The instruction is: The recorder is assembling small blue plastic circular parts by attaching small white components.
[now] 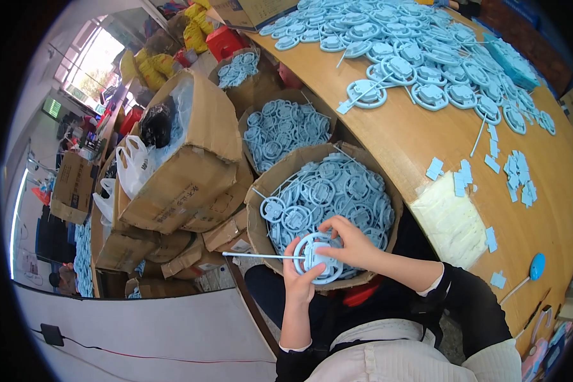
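Note:
My left hand [297, 280] grips a light blue round plastic ring part [318, 258] with a long thin stem sticking out to the left. My right hand [350, 242] pinches the same part from above, fingers on its centre piece. Both hands hover over the near edge of a cardboard box [256, 216] heaped with the same blue ring parts [328, 191]. The box sits right in front of my lap.
A second box of blue parts [280, 130] and a third [239, 67] stand behind. A wooden table [426, 137] on the right carries several blue ring parts [414, 51], small blue square pieces [519, 175] and a clear bag [452, 223]. Stacked cartons [184, 165] stand left.

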The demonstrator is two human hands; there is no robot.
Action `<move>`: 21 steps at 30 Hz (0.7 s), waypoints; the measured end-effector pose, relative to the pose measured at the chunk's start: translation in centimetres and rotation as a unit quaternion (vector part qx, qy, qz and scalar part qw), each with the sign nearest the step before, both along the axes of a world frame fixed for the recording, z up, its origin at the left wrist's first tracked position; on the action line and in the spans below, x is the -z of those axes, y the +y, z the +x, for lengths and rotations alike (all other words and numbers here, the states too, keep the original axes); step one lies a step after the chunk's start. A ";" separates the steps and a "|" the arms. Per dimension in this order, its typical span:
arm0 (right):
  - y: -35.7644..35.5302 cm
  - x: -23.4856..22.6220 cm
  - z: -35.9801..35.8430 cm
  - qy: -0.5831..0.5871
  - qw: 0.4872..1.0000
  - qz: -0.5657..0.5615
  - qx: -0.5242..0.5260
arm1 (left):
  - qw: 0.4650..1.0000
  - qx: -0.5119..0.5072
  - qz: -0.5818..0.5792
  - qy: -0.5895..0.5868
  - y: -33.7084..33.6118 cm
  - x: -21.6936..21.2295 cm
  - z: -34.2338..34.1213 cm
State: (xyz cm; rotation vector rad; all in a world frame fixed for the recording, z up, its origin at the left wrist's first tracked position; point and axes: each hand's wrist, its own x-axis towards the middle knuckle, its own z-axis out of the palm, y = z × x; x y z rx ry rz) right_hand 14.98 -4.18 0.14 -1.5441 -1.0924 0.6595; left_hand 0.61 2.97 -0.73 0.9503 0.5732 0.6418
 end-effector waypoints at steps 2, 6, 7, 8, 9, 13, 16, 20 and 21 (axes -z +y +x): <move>-0.5 0.9 0.1 0.019 0.999 -0.025 0.025 | 1.000 -0.004 -0.018 0.020 0.1 0.8 0.0; -0.5 3.3 -0.2 0.136 0.982 -0.124 -0.031 | 0.998 0.047 -0.032 -0.008 0.6 1.4 -1.6; -0.3 3.9 -0.6 0.247 0.952 -0.160 -0.080 | 0.997 0.059 -0.050 0.004 0.6 1.2 -1.6; -0.8 2.0 -1.0 0.287 0.944 -0.135 -0.084 | 0.994 0.080 -0.069 0.018 1.0 1.6 -2.1; -0.4 3.4 -1.3 0.277 0.948 -0.139 -0.075 | 0.992 0.092 -0.078 0.028 1.2 1.8 -2.2; -0.1 4.4 -0.9 0.093 0.987 -0.125 -0.037 | 0.976 0.148 0.052 0.151 1.3 2.4 -2.1; -0.5 2.2 -0.8 0.019 0.983 -0.177 -0.041 | 0.961 0.156 0.088 0.210 1.4 2.9 -1.5; -0.8 2.0 -1.1 -0.017 0.990 -0.137 -0.020 | 0.961 0.161 0.066 0.215 1.8 3.3 -1.4; -0.9 2.0 -1.0 -0.020 0.990 -0.137 -0.017 | 0.961 0.163 0.067 0.212 1.7 3.5 -1.5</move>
